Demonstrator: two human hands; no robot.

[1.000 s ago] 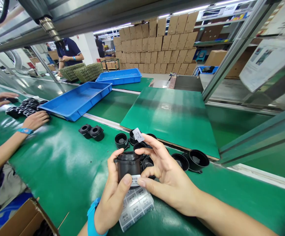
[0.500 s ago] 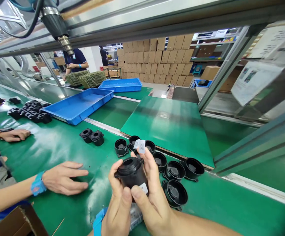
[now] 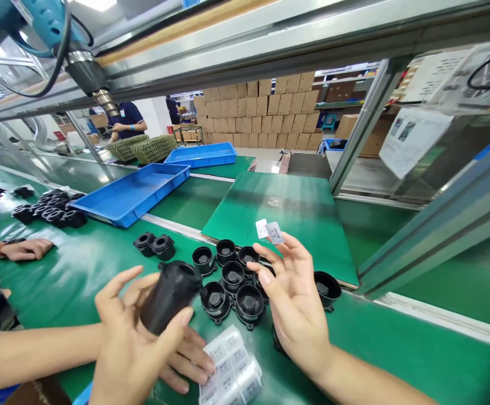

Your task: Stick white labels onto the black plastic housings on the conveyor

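My left hand (image 3: 129, 343) is wrapped round a black cylindrical housing (image 3: 166, 298), tilted with its opening up to the right. My right hand (image 3: 297, 298) is raised with its fingers apart. Two small labels, one white (image 3: 261, 228) and one grey (image 3: 275, 233), cling to its fingertips. Below it and to its left, several black round cups (image 3: 250, 304) stand in a cluster, open side up. Stacked label sheets (image 3: 230, 371) lie in front of me. A co-worker's hand (image 3: 189, 360) reaches beneath my left hand to their edge.
Two black housings (image 3: 163, 247) stand left of the cups. Blue trays (image 3: 133, 194) lie behind them, near a green board (image 3: 276, 205). More black parts (image 3: 54, 208) and another person's hand (image 3: 29, 249) are at the left. A power tool (image 3: 86, 73) hangs overhead.
My hands have separated: the left carries the housing leftward, the right has moved right and up with the labels. The co-worker's hand has reached right to the label sheets.
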